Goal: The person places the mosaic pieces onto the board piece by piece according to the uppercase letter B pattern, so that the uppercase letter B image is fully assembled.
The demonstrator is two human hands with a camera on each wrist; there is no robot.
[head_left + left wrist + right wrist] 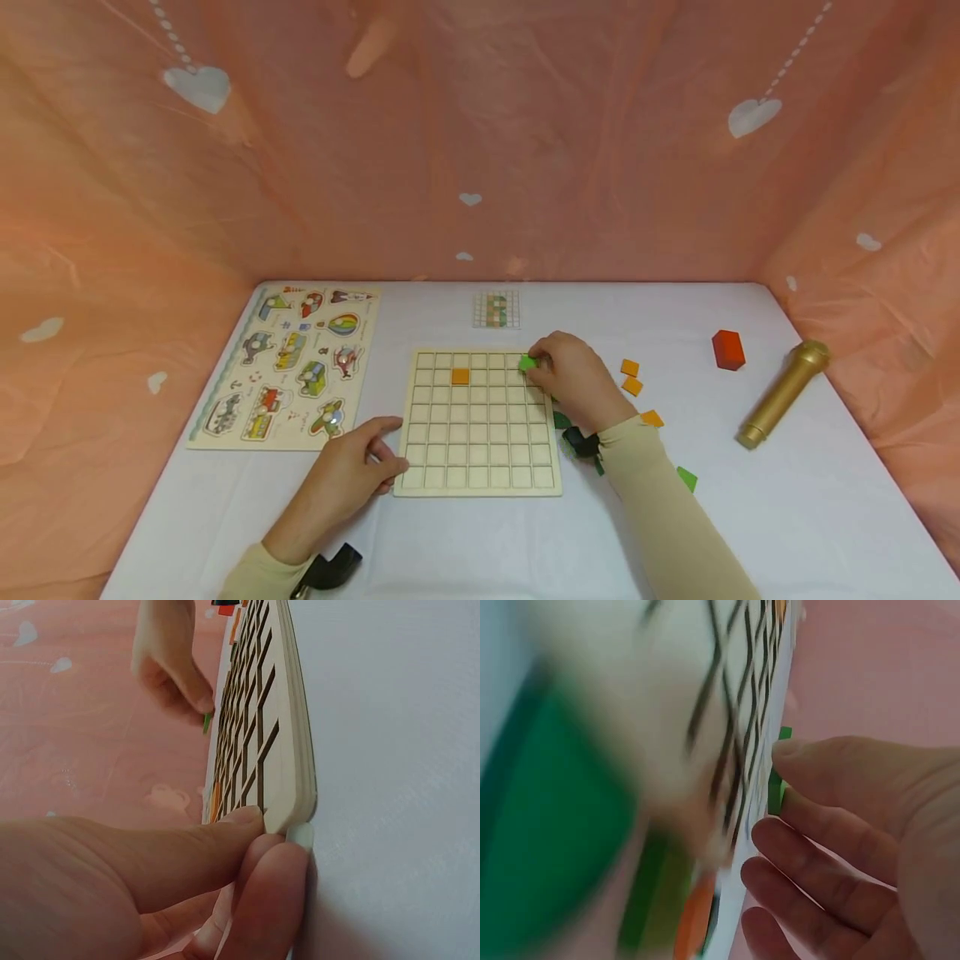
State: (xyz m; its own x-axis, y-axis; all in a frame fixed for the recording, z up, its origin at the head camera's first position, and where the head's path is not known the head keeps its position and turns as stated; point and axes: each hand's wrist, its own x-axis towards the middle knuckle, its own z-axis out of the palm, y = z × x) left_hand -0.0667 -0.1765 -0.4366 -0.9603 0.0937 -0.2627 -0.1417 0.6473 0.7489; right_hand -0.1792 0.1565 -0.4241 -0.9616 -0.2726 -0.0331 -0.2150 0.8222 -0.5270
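Note:
A square wooden grid board (478,490) lies flat on the white table. My left hand (347,468) holds its left edge near the front corner; in the left wrist view the thumb (202,851) lies over the rim, with curled fingers against the side. My right hand (576,382) pinches a small green tile (527,362) between thumb and forefinger above the board's far right corner. In the right wrist view the green tile (775,787) stands tilted on edge, and the other fingers are loosely bent. One orange square tile (461,377) sits in a cell of the second row.
Right of the board lie loose orange tiles (630,367), a light green tile (687,478) and dark green pieces (561,421). Farther right are a red block (728,350) and a gold cylinder (780,400). A pattern card (497,309) lies behind the board, a picture puzzle (300,375) at left.

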